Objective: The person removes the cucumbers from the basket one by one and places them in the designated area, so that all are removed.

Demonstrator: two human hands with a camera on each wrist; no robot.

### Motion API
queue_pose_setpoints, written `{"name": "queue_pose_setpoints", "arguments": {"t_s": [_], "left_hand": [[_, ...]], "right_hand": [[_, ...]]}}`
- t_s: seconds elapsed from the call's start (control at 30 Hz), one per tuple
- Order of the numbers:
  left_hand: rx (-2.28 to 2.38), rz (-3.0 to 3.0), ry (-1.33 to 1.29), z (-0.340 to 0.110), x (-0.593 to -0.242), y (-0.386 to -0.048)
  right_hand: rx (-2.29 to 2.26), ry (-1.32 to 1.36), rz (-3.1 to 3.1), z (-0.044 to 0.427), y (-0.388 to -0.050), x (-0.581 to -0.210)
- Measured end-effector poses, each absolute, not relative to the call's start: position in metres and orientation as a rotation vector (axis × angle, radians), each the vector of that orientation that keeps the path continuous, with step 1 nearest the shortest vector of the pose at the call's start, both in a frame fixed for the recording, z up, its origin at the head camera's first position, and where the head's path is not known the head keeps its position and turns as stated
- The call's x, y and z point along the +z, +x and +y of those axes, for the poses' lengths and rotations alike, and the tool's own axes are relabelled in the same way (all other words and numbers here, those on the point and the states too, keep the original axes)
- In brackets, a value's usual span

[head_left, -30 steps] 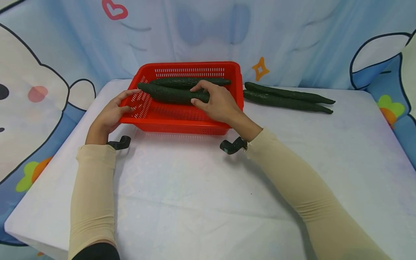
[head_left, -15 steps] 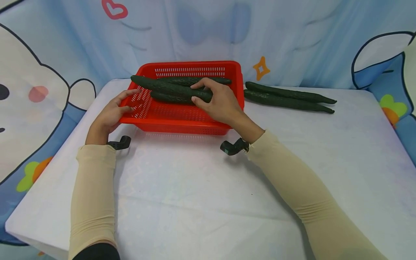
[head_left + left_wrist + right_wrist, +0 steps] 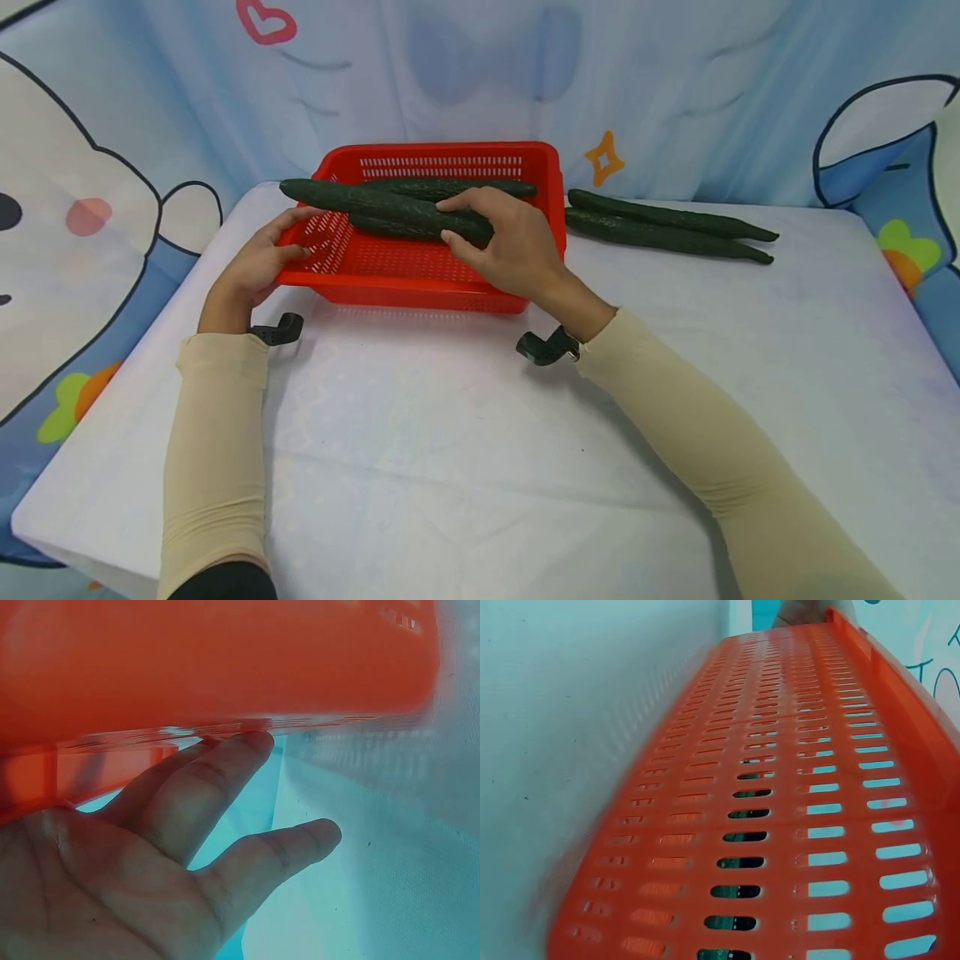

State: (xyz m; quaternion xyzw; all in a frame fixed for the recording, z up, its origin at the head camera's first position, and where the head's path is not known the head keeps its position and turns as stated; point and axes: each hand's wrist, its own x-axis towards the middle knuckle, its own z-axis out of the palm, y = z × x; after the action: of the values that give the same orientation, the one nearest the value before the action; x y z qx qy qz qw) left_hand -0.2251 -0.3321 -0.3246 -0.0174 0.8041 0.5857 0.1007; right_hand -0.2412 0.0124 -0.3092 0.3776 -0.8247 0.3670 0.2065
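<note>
With the right hand pinching its right end between thumb and fingers, a held cucumber lies over the red basket, its long axis running left to right and its free tip pointing left past the basket's left rim, while the left hand pinches that rim. Two more cucumbers lie inside the basket, and another pair rests on the tabletop to its right. The step appears to be taking one out; the next move would call for clearing the basket's rim.

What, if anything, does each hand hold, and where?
Right hand: a cucumber, by its right end. Left hand: the red basket, by its left rim.
</note>
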Motion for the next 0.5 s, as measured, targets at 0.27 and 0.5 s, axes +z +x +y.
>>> {"name": "queue_pose_setpoints", "arguments": {"t_s": [0.27,0.5], "left_hand": [[1.712,2.413,-0.055,-0.332,-0.325,-0.226],[1.714,2.416,-0.103,-0.332,-0.327,-0.225]], "right_hand": [[0.970,1.052,-2.302,0.019,-0.234,-0.310],[0.978,1.052,-2.348,0.029,-0.225,-0.315]]}}
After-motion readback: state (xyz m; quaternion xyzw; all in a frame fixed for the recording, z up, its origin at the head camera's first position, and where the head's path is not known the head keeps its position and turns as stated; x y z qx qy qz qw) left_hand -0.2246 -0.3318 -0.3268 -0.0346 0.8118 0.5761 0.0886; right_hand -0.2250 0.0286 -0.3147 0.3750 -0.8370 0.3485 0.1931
